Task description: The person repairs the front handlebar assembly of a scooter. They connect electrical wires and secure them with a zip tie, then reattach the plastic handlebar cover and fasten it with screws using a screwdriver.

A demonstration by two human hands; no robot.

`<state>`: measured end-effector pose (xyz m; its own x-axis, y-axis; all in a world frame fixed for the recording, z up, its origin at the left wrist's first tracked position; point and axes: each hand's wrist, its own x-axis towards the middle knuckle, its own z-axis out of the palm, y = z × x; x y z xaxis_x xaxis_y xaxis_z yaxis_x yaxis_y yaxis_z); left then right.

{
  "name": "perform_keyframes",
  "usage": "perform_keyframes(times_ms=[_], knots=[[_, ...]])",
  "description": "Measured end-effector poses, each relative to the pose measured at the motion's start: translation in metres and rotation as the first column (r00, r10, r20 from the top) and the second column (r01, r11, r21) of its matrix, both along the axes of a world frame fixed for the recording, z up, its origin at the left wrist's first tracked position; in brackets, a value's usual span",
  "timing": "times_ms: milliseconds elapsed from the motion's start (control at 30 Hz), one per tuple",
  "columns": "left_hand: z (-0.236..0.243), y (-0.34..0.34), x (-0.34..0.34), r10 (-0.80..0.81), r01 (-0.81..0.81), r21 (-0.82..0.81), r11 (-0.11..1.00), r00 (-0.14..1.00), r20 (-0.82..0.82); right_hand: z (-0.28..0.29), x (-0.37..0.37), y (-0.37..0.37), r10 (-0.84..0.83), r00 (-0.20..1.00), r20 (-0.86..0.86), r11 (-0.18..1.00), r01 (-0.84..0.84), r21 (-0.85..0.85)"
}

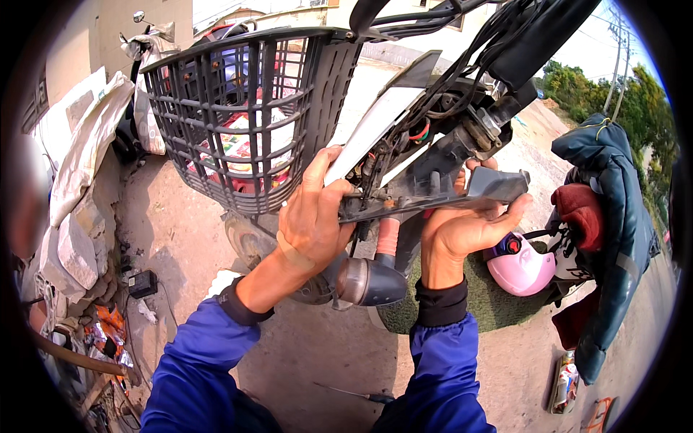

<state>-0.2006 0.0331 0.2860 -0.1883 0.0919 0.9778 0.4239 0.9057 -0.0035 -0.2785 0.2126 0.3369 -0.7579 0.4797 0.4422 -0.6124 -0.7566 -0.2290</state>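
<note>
My left hand [314,216] grips the left end of a black plastic panel [491,185] on a two-wheeler's front, its fingers also against a long white trim piece [372,123]. My right hand [469,231] has its fingers curled around the panel's right end, thumb raised along the edge. Between and above my hands the front is opened up, showing bundled black wires [476,54] and a metal steering column [484,130]. Below the panel hang a pink-sleeved tube [388,234] and a dark lamp housing [375,281] with a clear lens.
A black basket [166,79] holding packages sits front left. Right are a pink helmet [520,267] and a dark padded cover [610,202] on the vehicle. White sacks [90,137], rubble [72,252] and litter line the left. A screwdriver [379,397] lies on the ground between my arms.
</note>
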Motion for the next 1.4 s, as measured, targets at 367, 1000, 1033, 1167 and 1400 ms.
perform_keyframes(times_ms=[367, 1000, 1033, 1167, 1400], knots=[[0.017, -0.004, -0.006, 0.008, 0.01, -0.179, 0.984, 0.995, 0.098, -0.003, -0.005, 0.013, 0.169, 0.981, -0.099, 0.983, -0.175, -0.055], [-0.003, 0.002, 0.013, -0.012, 0.014, -0.024, 1.0, 0.996, 0.088, -0.002, -0.013, 0.027, 0.123, 0.992, -0.03, 0.99, -0.12, 0.067], [-0.003, 0.0, 0.019, -0.015, 0.019, -0.045, 0.999, 0.994, 0.104, -0.002, -0.017, 0.028, 0.12, 0.991, -0.062, 0.992, -0.117, 0.051], [-0.007, 0.0, 0.023, 0.003, 0.005, -0.085, 0.996, 0.996, 0.094, 0.004, -0.013, 0.033, 0.129, 0.991, -0.036, 0.988, -0.125, 0.093], [-0.002, -0.008, 0.028, -0.184, 0.163, 0.139, 0.977, 0.97, 0.158, 0.016, 0.001, 0.028, 0.107, 0.994, -0.025, 0.983, -0.102, 0.155]])
